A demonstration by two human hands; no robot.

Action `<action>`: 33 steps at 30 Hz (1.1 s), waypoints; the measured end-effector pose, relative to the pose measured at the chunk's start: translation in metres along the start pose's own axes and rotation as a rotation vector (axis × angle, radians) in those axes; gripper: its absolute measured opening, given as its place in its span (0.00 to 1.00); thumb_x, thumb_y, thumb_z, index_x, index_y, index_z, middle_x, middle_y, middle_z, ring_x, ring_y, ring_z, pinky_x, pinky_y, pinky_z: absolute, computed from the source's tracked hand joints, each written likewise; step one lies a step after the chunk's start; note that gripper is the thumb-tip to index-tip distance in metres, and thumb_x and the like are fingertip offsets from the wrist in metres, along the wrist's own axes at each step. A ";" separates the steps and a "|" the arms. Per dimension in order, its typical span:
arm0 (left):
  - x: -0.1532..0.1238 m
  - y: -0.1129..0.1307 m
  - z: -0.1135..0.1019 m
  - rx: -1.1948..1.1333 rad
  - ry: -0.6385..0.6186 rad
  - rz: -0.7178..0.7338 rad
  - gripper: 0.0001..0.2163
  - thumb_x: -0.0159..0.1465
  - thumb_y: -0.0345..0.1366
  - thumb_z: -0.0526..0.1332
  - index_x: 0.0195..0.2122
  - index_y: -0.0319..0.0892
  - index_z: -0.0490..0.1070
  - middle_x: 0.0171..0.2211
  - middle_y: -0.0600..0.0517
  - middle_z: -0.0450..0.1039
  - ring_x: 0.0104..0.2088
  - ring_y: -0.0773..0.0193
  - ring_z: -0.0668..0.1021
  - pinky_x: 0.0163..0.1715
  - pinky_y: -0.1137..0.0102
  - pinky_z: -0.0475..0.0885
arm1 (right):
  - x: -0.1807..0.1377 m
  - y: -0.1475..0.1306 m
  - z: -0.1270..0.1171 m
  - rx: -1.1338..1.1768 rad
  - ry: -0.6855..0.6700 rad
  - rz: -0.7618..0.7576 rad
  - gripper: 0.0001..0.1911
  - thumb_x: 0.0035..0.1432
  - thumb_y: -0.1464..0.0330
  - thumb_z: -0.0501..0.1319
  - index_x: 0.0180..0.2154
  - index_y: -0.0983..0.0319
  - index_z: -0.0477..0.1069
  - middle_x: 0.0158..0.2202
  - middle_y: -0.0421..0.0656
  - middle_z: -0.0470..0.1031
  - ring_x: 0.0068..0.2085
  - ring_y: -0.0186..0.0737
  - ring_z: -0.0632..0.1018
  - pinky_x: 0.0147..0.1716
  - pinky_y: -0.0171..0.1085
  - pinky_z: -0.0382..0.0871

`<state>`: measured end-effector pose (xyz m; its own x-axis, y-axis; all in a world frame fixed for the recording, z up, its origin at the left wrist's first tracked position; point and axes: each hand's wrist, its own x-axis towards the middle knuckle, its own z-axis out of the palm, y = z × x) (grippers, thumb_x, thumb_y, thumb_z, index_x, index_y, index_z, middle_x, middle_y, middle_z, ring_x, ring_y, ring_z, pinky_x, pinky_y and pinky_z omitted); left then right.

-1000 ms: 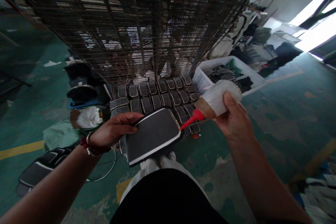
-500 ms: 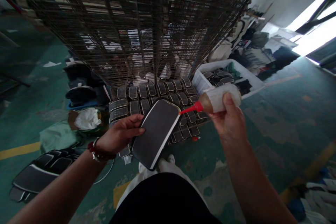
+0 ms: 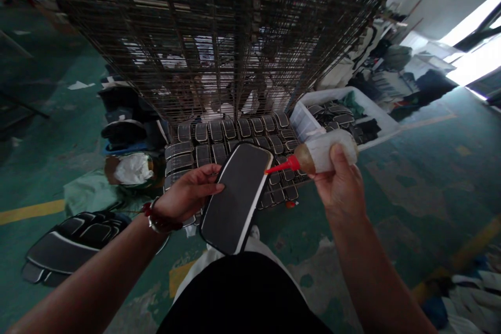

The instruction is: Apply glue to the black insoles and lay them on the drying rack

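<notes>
My left hand [image 3: 195, 190] pinches the left edge of a dark padded panel [image 3: 237, 195], roughly rectangular with rounded corners and a white border strip. In my right hand [image 3: 342, 182] is a squeeze bottle [image 3: 324, 154] with a whitish wrapped body, brownish shoulder and long red nozzle. The nozzle tip is at the white strip near the panel's upper right corner. Along the panel's top edge the strip looks yellowish. Behind the panel, several smaller dark pieces [image 3: 209, 130] with pale edges lie in rows on a wire rack.
A tall wire rack [image 3: 188, 36] rises in front of me. To its right stands a white crate [image 3: 307, 120] of dark pieces. On the left floor are a stack of dark panels [image 3: 58, 250], a green cloth bundle [image 3: 92, 190] and an opened bag [image 3: 133, 169] with white lining.
The red nozzle tip has slid slightly down the panel's right strip from the upper corner. The panel has turned a little more upright, and my left hand has shifted slightly right with it.
</notes>
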<state>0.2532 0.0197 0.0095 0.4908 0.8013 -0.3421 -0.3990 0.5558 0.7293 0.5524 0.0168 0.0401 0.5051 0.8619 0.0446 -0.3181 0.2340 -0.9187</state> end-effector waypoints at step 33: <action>0.011 0.012 -0.004 -0.129 0.357 -0.017 0.09 0.56 0.16 0.65 0.31 0.37 0.74 0.27 0.48 0.80 0.24 0.62 0.82 0.26 0.70 0.81 | -0.057 0.018 0.006 -0.075 -0.276 -0.035 0.22 0.54 0.55 0.75 0.49 0.53 0.78 0.41 0.43 0.81 0.44 0.50 0.83 0.50 0.51 0.80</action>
<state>0.2508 0.0362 0.0118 0.2062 0.8057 -0.5553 -0.4983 0.5749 0.6490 0.5132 -0.0254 0.0235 0.2740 0.9461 0.1728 -0.2392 0.2411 -0.9406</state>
